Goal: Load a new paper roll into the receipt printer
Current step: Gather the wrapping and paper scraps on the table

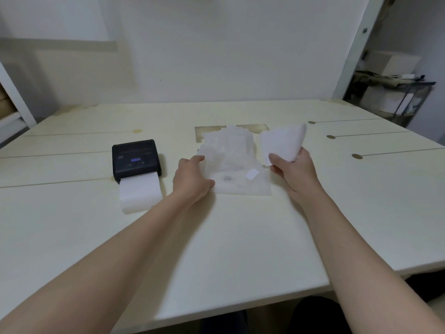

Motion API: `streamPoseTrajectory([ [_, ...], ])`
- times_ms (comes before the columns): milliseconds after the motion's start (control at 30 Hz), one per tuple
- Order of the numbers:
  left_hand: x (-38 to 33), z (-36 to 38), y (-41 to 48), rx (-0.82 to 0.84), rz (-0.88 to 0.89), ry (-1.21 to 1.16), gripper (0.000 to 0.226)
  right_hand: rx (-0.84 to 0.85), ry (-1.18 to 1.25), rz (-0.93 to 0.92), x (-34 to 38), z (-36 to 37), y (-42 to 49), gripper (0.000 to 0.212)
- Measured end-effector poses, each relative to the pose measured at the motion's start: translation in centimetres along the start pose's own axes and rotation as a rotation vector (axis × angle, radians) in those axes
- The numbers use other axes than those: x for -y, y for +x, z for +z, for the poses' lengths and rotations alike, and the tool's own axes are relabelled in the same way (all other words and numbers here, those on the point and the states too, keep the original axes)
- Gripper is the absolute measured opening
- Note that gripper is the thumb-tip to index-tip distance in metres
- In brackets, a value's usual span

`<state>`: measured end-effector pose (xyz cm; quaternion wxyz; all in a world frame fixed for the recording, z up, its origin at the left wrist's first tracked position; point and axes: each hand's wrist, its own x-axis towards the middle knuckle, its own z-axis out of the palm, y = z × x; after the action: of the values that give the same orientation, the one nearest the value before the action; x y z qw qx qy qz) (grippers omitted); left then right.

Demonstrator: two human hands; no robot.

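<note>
1. The receipt printer [136, 158] sat closed at the left of the counter [216, 237], and a paper strip [140, 192] hung out of its front slot.
2. The left hand [192, 179] touched the edge of the clear wrapping [231, 165] in the middle. I cannot tell if it pinched or only pressed it.
3. The right hand [292, 168] gripped the new paper roll [283, 143], lifted just right of the wrapping and well apart from the printer.
4. To do this step well, I think the left hand should hold the wrapping down, and the roll should not be crushed.
5. The counter was pale cream with thin grooves. A white wall stood behind it, and a shelf rack [395, 92] at the far right.
</note>
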<state>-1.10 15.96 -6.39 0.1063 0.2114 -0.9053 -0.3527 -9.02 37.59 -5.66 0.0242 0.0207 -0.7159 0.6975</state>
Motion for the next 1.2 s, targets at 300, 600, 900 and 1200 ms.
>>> streamPoseTrajectory([
  [300, -0.9, 0.1, -2.4, 0.066, 0.114, -0.03, 0.079, 0.176, -0.698, 0.118, 0.3, 0.7, -3.1, 0.051],
  [600, -1.4, 0.3, -6.2, 0.05, 0.212, -0.292, 0.057, -0.051, -0.396, 0.247, 1.4, -0.9, -7.9, 0.021],
  [900, -8.3, 4.9, -14.0, 0.14, 0.44, -0.5, 0.048, -0.483, -0.305, 0.174, 0.9, -10.9, -14.9, 0.011],
  [1200, -11.9, 14.0, -24.9, 0.492, 0.919, -0.146, 0.041, -0.49, -0.007, 0.279, -8.0, -21.0, -21.0, 0.008],
])
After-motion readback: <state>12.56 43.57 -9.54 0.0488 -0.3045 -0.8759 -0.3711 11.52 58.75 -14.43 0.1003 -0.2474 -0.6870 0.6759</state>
